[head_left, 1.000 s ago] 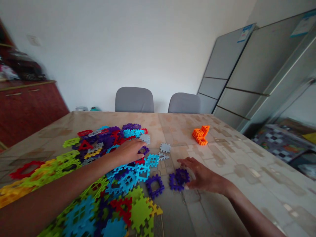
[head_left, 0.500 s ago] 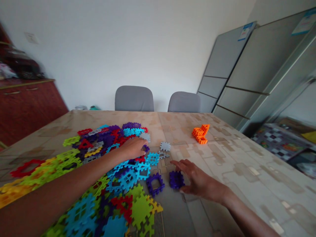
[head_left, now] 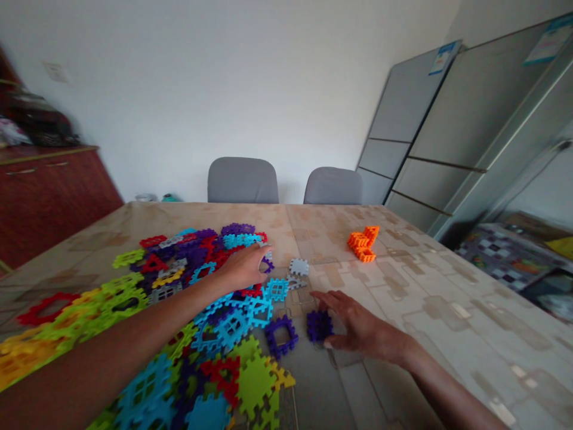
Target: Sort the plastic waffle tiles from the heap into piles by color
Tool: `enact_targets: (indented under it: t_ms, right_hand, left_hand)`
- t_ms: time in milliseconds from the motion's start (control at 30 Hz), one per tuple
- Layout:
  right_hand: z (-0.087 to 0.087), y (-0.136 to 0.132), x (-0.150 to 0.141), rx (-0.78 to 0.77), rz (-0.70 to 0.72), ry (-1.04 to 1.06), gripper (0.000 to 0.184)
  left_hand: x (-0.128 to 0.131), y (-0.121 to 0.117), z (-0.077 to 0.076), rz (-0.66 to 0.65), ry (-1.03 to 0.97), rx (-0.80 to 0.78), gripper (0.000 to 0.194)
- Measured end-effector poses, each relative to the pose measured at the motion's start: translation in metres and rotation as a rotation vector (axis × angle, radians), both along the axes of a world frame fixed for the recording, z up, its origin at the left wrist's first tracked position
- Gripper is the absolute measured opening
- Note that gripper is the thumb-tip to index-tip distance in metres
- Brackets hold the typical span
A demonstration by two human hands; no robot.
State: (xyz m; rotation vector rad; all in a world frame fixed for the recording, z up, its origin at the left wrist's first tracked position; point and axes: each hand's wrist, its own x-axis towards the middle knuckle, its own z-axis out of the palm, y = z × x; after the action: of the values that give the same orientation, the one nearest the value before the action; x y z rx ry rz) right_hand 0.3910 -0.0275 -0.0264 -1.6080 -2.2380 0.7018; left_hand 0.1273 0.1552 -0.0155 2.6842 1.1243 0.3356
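Observation:
My left hand [head_left: 244,267] reaches over the heap of interlocking plastic tiles [head_left: 233,322]. Its thumb and index finger are spread around a purple tile [head_left: 267,264] at the heap's far right edge; contact is hard to make out. My right hand [head_left: 358,325] rests on the table, thumb and a finger at the right side of a thick purple block [head_left: 319,326], index finger stretched out above it. Just left of that block lies a purple square frame tile [head_left: 282,336]. A light grey tile [head_left: 299,267] and a second grey tile [head_left: 296,283] lie between the hands.
An orange assembled piece [head_left: 363,243] stands farther right on the patterned tablecloth [head_left: 439,310]. Two grey chairs [head_left: 243,180] are behind the far table edge. A grey fridge [head_left: 412,113] stands at the back right, a red-brown cabinet [head_left: 58,179] at the left.
My left hand has shifted slightly forward and its thumb and index finger have spread, showing more of the purple tile between them. The right hand and its block are nearly still.

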Motion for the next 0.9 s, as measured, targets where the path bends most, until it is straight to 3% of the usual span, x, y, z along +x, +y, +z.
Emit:
enact_targets:
  t_ms: [167, 533, 600, 767, 900]
  right_hand:
    - [0.000, 0.006, 0.002, 0.122, -0.029, 0.179, 0.063]
    - [0.006, 0.006, -0.004, 0.232, -0.036, 0.296, 0.040]
    - [0.007, 0.006, -0.006, 0.245, -0.029, 0.301, 0.036]
    - [0.006, 0.007, -0.006, 0.273, -0.029, 0.293, 0.030]
    - [0.004, 0.009, -0.004, 0.275, -0.032, 0.292, 0.030]
  left_hand:
    - [-0.008, -0.021, 0.012, -0.030, -0.191, -0.039, 0.077]
    - [-0.002, -0.088, 0.009, -0.186, -0.269, -0.156, 0.080]
    - [-0.003, -0.092, 0.011, -0.179, -0.243, -0.158, 0.070]
    - [-0.002, -0.090, 0.030, -0.171, -0.167, -0.131, 0.020]
    - [0.006, -0.089, 0.038, -0.208, -0.052, -0.122, 0.008]
